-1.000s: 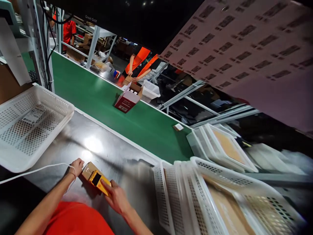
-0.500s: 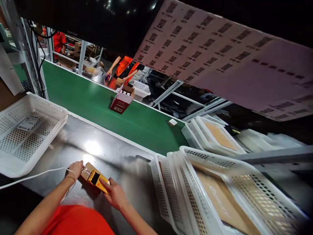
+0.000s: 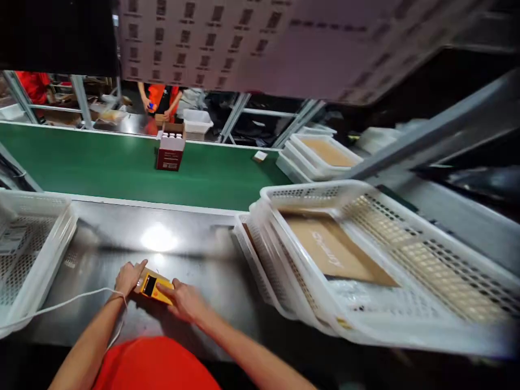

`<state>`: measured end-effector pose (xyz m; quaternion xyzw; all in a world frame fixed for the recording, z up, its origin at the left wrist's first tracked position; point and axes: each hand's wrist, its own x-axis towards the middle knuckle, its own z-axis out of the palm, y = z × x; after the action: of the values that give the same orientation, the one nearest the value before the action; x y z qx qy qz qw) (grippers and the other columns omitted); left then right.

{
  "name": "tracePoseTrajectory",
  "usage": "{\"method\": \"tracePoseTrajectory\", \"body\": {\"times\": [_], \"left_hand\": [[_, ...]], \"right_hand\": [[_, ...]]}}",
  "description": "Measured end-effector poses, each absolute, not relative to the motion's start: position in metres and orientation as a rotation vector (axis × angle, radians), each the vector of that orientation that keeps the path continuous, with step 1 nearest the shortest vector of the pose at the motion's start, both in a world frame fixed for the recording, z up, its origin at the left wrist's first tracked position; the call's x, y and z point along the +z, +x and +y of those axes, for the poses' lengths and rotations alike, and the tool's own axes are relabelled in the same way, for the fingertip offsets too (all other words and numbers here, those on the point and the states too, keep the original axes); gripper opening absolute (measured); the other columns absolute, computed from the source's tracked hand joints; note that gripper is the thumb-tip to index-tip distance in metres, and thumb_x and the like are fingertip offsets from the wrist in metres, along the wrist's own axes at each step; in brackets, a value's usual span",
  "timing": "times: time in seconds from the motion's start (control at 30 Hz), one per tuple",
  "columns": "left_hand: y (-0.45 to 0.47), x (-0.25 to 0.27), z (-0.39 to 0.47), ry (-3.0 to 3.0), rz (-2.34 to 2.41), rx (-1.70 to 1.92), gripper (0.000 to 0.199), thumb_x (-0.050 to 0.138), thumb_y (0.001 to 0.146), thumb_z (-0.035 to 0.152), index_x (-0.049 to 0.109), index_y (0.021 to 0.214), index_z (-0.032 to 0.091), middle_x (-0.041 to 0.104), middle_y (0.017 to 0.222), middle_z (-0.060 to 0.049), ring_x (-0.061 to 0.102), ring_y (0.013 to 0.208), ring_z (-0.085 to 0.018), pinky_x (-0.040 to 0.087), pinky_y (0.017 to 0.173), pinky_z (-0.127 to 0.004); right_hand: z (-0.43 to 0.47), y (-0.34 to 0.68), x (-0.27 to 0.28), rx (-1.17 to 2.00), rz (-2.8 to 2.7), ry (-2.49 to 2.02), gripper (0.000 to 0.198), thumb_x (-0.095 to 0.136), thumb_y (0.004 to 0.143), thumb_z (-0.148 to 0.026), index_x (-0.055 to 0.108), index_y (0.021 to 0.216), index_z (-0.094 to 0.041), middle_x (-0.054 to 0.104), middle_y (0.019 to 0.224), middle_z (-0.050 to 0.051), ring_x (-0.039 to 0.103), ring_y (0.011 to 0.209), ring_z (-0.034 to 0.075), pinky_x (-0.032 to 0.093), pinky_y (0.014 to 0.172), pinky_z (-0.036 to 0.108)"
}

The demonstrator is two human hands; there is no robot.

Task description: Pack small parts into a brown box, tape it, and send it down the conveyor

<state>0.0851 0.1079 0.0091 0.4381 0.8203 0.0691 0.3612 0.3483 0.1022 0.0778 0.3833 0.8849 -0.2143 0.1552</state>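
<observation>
My right hand [image 3: 187, 301] is closed around the lower end of a yellow handheld scanner [image 3: 161, 293] with a dark screen. The scanner lies over a small brown box [image 3: 156, 274], covering part of it. My left hand [image 3: 129, 277] grips the left end of that box, its fingers bent over the edge. A white cord [image 3: 77, 299] runs from the left to my left wrist. Both hands are just above the metal tabletop [image 3: 195, 260], near its front edge.
White perforated baskets stand at left [image 3: 60, 238] and in a nested stack at right [image 3: 280, 260], with flat cardboard [image 3: 325, 244] in the top one. On the green belt [image 3: 219, 173] are a red carton [image 3: 169, 154] of bottles and a small box [image 3: 260, 156]. A co-worker [image 3: 160, 100] stands beyond.
My view has turned right and levelled, so the baskets and belt appear shifted left and more of the right-hand stack shows. Both hands keep hold of the scanner and box.
</observation>
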Motion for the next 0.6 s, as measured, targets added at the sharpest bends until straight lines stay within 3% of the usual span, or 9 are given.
{"method": "tracePoseTrajectory", "body": {"times": [0.17,0.33,0.47,0.6], "left_hand": [[0.066,0.014,0.114,1.226,2.134,0.097,0.085,0.038,0.105,0.082,0.082,0.116,0.01,0.083,0.127,-0.031,0.079,0.123,-0.046,0.061,0.099,-0.047],[0.058,0.017,0.124,1.286,2.134,0.02,0.082,0.036,0.108,0.078,0.082,0.11,0.009,0.083,0.125,-0.033,0.079,0.123,-0.045,0.062,0.101,-0.046],[0.053,0.02,0.132,1.308,2.123,-0.057,0.075,0.036,0.11,0.072,0.081,0.104,0.012,0.083,0.124,-0.032,0.079,0.122,-0.045,0.062,0.102,-0.047],[0.048,0.029,0.132,1.322,2.088,-0.084,0.075,0.023,0.116,0.059,0.08,0.1,0.013,0.084,0.119,-0.029,0.081,0.119,-0.041,0.064,0.099,-0.045]], "right_hand": [[0.097,0.41,0.084,-0.691,2.544,1.134,0.065,0.07,0.101,-0.045,0.063,0.165,-0.039,0.077,0.124,0.016,0.075,0.094,0.032,0.053,0.083,0.039],[0.072,0.463,0.066,-0.856,2.588,1.344,0.06,0.075,0.095,-0.037,0.074,0.154,-0.039,0.076,0.114,0.012,0.071,0.089,0.028,0.05,0.083,0.036],[0.066,0.462,0.058,-0.896,2.578,1.426,0.051,0.074,0.095,-0.037,0.08,0.145,-0.036,0.076,0.113,0.012,0.07,0.088,0.026,0.05,0.083,0.035],[0.078,0.433,0.063,-0.841,2.638,1.4,0.05,0.079,0.092,-0.031,0.081,0.142,-0.034,0.078,0.113,0.013,0.071,0.089,0.028,0.051,0.081,0.035]]}}
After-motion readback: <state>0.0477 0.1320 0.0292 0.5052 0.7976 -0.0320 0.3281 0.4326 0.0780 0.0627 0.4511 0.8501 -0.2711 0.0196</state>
